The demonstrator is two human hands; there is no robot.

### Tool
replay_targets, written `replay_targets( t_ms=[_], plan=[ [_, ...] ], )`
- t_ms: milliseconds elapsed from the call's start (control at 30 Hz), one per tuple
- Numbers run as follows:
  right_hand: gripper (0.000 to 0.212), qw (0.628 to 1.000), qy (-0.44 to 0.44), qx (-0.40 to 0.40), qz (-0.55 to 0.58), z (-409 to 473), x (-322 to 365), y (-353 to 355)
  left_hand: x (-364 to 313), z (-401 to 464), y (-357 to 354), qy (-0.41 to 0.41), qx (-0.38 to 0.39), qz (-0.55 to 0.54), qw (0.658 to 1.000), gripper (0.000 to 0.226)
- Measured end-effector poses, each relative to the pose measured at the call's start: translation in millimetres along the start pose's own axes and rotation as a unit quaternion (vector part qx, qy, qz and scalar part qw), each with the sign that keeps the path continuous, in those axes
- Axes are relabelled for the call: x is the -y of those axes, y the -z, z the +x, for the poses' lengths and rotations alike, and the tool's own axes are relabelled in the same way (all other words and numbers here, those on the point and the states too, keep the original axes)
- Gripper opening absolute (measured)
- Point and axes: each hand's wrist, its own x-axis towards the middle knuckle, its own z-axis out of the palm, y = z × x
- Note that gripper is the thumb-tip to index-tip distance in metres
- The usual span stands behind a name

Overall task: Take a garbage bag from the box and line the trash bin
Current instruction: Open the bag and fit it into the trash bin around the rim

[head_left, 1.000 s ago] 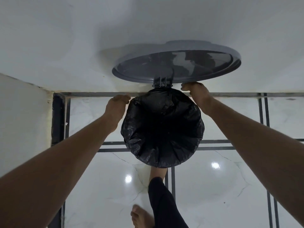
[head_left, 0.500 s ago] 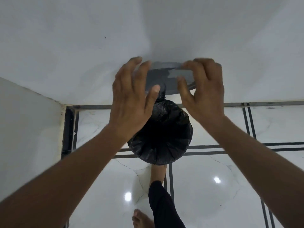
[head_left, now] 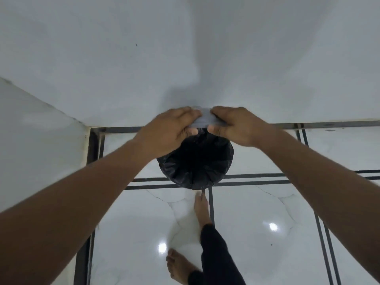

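Observation:
A round trash bin (head_left: 195, 163) stands on the floor against the wall, lined with a black garbage bag (head_left: 185, 171) folded over its rim. Its grey lid (head_left: 202, 121) sits raised at the bin's far side, mostly covered by my hands. My left hand (head_left: 170, 128) grips the lid's left part, fingers over the top and thumb underneath. My right hand (head_left: 232, 125) grips the lid's right part the same way. The garbage bag box is not in view.
A white wall (head_left: 185, 58) rises right behind the bin, with a second wall (head_left: 30, 140) at the left forming a corner. The glossy white tiled floor (head_left: 267, 223) has dark lines. My bare foot (head_left: 201, 208) touches the bin's front; the other foot (head_left: 178, 266) stands behind.
My hands left the bin's rim, rose to the open lid and closed on it. The lid has swung down from wide open. The view has pulled back from the bin.

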Motion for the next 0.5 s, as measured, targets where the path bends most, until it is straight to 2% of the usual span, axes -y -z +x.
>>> replay_targets(
  t_ms=[100,233,400,500],
  plan=[
    [0.075,0.997,0.018,0.005,-0.080,-22.6,-6.2,-48.8,-8.9,-34.6,-37.1,0.007,0.005,0.036,0.999,0.061],
    [0.080,0.990,0.037,-0.052,-0.124,-44.1,-27.3,-123.3,-22.9,-66.1,-87.1,0.022,-0.001,0.079,0.997,0.063],
    [0.065,0.990,0.027,-0.069,-0.118,-56.1,-49.1,-184.8,-38.7,-89.6,-146.3,0.045,-0.017,0.097,0.994,0.054],
    [0.054,0.993,-0.013,-0.020,-0.115,-65.4,-50.0,-200.4,-58.8,-99.9,-170.5,0.127,0.029,0.080,0.988,0.047]
  ],
)
